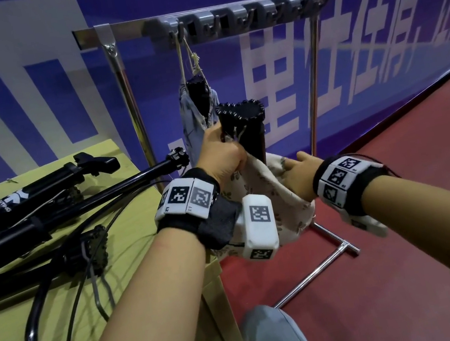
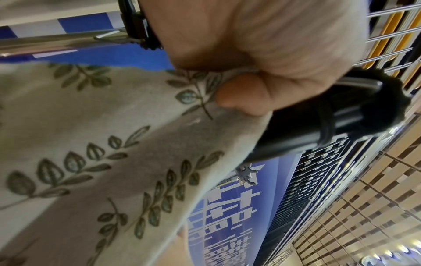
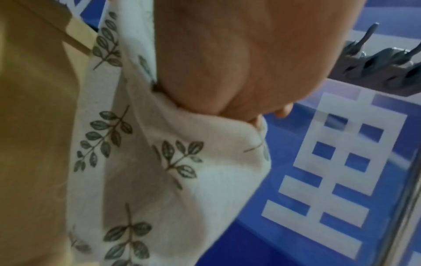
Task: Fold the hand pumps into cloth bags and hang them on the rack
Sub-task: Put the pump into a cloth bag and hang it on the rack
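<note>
A folded black hand pump stands upright in the mouth of a cream leaf-print cloth bag, its upper end sticking out. My left hand grips the bag's rim and cord against the pump's left side; the left wrist view shows its fingers curled on the cloth beside the pump. My right hand holds the bag's right edge, with the cloth bunched in its palm. Behind stands the rack with its row of hooks.
A blue-grey bag with a pump in it hangs by its cord from the rack's leftmost hook. More black pumps and hoses lie on the yellow-green table at left. The rack's foot crosses the red floor.
</note>
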Motion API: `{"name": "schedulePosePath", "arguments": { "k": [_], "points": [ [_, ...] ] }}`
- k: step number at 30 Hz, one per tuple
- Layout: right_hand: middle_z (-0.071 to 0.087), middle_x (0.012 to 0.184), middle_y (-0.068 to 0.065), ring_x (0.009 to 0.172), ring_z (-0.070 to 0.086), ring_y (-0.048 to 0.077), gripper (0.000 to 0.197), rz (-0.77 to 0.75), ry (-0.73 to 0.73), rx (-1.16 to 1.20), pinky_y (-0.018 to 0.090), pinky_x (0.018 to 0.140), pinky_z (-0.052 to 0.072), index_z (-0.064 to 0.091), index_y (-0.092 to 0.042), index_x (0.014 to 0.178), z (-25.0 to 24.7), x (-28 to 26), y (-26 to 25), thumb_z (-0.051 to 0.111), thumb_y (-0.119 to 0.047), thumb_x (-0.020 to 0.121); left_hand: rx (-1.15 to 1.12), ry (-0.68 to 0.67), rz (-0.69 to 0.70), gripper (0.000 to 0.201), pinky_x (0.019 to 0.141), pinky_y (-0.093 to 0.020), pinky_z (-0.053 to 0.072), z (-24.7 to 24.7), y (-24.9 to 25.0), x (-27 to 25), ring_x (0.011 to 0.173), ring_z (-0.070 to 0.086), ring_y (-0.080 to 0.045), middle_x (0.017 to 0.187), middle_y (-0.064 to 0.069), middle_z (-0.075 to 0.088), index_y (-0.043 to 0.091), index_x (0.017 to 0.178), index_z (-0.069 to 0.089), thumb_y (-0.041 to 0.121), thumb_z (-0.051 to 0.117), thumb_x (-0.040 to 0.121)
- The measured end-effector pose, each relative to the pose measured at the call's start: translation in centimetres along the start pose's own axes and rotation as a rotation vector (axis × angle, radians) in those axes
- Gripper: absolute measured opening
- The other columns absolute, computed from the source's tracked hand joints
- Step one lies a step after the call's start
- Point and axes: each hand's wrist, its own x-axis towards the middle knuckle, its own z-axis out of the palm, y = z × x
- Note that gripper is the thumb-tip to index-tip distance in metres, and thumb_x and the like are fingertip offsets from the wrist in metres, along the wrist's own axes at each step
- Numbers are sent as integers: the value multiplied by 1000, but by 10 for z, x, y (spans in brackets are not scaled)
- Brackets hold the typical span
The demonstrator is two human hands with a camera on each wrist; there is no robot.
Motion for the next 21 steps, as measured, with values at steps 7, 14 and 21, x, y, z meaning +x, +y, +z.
{"name": "schedulePosePath", "arguments": {
  "k": [7,14,21],
  "points": [
    [41,139,-2,127,35,23,33,29,348,-174,32,99,32,55,-23,126,1,-14,48,43,-29,95,104,59,-32,21,52,-15,40,-1,-15,13,73,54,-20,72,-3,55,6,82,55,-12,46,88],
    [53,94,19,92,47,32,21,110,769,770,31,71,28,63,-3,74,11,-2,65,49,11,82,52,99,-131,42,61,-28,42,-4,-21,17,79,50,-23,93,-9,49,15,111,37,-14,43,81],
    [35,53,3,52,33,15,41,402,895,1625,27,53,28,34,-13,52,24,15,70,36,18,78,75,136,-64,32,47,-22,31,-6,-12,14,50,42,-15,53,-1,44,12,64,43,-16,40,77]
  ]
}}
